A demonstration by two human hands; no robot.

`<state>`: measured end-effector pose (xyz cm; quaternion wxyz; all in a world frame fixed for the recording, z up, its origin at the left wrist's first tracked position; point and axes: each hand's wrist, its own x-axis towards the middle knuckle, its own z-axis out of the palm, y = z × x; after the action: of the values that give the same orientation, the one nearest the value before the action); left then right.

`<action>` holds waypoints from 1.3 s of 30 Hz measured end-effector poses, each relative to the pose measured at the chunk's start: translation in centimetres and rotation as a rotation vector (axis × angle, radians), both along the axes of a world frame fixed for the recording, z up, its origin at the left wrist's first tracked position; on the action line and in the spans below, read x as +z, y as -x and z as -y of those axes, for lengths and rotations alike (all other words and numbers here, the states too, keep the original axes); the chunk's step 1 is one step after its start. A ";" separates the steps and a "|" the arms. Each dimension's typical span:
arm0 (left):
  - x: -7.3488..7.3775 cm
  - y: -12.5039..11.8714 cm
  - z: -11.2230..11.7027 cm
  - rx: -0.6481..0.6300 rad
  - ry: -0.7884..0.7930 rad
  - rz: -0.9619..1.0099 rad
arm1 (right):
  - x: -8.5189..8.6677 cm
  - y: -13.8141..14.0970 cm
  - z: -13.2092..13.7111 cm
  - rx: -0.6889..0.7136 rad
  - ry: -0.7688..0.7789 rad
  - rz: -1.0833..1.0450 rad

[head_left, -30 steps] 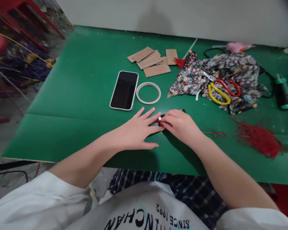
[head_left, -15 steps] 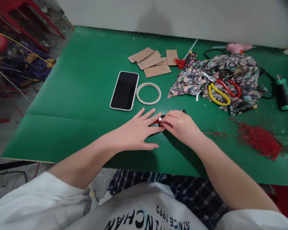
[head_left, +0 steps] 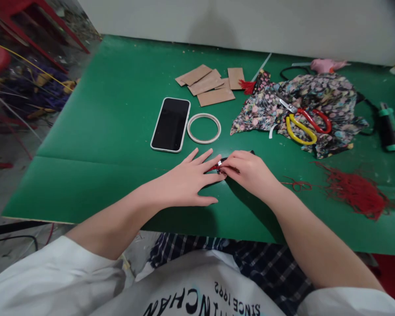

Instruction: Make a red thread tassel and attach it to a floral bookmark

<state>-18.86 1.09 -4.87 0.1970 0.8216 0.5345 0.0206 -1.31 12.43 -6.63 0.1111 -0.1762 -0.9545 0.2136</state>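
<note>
My left hand lies flat on the green table with its fingers spread. Under and between its fingers shows a small dark cloth piece with red strands and a shiny white bit. From the right, my right hand pinches at this piece with thumb and fingertips, right beside the left fingertips. A dark end of it sticks out behind the right hand; most of the piece is hidden. Just beyond the hands are a roll of tape and a phone with a dark screen.
Cardboard pieces lie at the back. Scissors with red and yellow handles rest on crumpled floral fabric. Red threads are heaped at the right, near a black and teal tool. A pale wall borders the table's far side.
Both hands stay almost in place. The right fingertips have shifted very slightly at the small cloth piece.
</note>
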 end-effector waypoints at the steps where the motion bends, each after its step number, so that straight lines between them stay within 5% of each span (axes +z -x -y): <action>1: 0.0 0.0 0.0 -0.001 -0.001 0.001 | 0.0 0.0 0.0 -0.003 0.004 0.000; 39: -0.1 0.1 0.0 -0.006 0.000 0.008 | 0.4 -0.2 0.0 0.035 -0.035 0.028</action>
<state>-18.96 1.11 -4.92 0.1992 0.8230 0.5314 0.0231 -1.14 12.47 -6.24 0.0972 -0.1604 -0.9625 0.1962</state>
